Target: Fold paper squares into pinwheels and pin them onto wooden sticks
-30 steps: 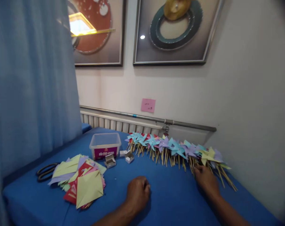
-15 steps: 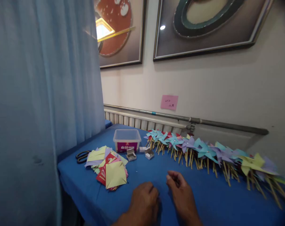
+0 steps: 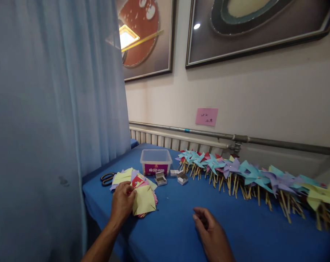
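My left hand is over a pile of cut paper squares on the blue cloth. Its thumb and fingers pinch the upper left corner of the top yellow paper square, which still lies on the pile. Lilac, red and pink sheets show under it. Low over the cloth to the right, my right hand has loosely curled fingers, with a gap between thumb and forefinger and nothing visible in it. Black-handled scissors lie behind the pile, partly covered by paper.
A clear plastic tub with a purple label stands behind the pile. Small open cardboard boxes lie before it. A long row of paper pinwheels on sticks runs along the wall side. A blue curtain hangs at the left.
My left hand has moved left from the front middle of the table to the paper pile and pinches the yellow square's corner. My right hand stays nearly still. The view has turned slightly left.
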Demonstrator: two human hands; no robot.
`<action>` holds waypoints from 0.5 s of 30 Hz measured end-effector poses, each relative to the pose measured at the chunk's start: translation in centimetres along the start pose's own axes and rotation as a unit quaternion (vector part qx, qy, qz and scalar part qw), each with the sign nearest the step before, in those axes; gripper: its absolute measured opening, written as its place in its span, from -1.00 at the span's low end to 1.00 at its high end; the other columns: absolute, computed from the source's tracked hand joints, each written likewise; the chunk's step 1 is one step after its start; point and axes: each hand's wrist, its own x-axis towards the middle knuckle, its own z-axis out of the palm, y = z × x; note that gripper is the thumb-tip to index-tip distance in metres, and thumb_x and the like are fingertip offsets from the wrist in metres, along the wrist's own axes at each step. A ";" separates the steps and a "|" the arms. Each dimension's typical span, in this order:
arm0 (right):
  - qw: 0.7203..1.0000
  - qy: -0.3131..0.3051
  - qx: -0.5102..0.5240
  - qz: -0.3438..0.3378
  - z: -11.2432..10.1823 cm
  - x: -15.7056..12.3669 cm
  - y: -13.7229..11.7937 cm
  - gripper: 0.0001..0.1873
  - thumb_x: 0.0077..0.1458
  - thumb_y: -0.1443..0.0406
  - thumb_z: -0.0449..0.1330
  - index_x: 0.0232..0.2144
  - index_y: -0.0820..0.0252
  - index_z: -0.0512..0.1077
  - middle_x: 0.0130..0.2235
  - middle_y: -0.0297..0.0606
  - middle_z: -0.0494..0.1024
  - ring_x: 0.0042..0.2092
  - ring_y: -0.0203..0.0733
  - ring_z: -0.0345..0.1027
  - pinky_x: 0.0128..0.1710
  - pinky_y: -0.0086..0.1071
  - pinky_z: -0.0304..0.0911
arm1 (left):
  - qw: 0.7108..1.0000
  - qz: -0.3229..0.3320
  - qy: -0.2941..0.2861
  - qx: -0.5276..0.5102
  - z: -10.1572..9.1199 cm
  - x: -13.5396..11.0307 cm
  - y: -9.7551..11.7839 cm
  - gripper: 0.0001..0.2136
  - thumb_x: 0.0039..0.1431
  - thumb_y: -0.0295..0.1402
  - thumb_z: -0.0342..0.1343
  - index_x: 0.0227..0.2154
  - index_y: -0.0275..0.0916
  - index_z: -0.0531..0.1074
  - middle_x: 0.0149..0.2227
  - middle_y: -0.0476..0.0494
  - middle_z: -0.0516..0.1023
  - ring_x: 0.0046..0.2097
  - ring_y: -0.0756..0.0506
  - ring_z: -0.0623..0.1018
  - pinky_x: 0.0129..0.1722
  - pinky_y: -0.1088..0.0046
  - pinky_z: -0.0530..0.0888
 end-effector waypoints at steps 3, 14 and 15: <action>1.000 0.004 0.006 -0.007 -0.2 -0.1 0.0 -0.58 0.00 -0.07 0.22 -0.28 0.06 0.60 -0.26 -0.13 0.70 -0.21 0.07 0.58 -0.15 -0.18 0.47 | 0.997 0.007 0.025 -0.074 -0.6 -0.1 0.8 -0.82 0.14 -0.27 0.11 -0.51 -0.18 0.50 -0.06 -0.25 0.64 0.04 -0.26 0.58 0.09 0.16 0.48; 0.955 -0.153 0.245 0.059 2.7 -0.4 -2.2 -0.36 -0.13 -0.26 0.39 -0.27 0.12 0.59 -0.27 -0.11 0.68 -0.21 0.06 0.58 -0.12 -0.12 0.46 | 0.977 0.121 0.047 -0.168 1.6 -2.3 9.2 -0.84 0.31 -0.37 0.06 -0.28 -0.18 0.55 -0.23 -0.15 0.69 -0.17 -0.13 0.65 -0.14 0.39 0.53; 0.933 -0.166 0.305 0.094 2.9 -0.2 -2.6 -0.28 -0.17 -0.30 0.40 -0.22 0.13 0.58 -0.24 -0.09 0.68 -0.19 0.06 0.59 -0.12 -0.11 0.47 | 0.968 0.192 0.056 -0.154 2.6 -2.9 10.1 -0.83 0.32 -0.44 0.03 -0.27 -0.18 0.54 -0.19 -0.18 0.69 -0.14 -0.12 0.65 -0.10 0.38 0.52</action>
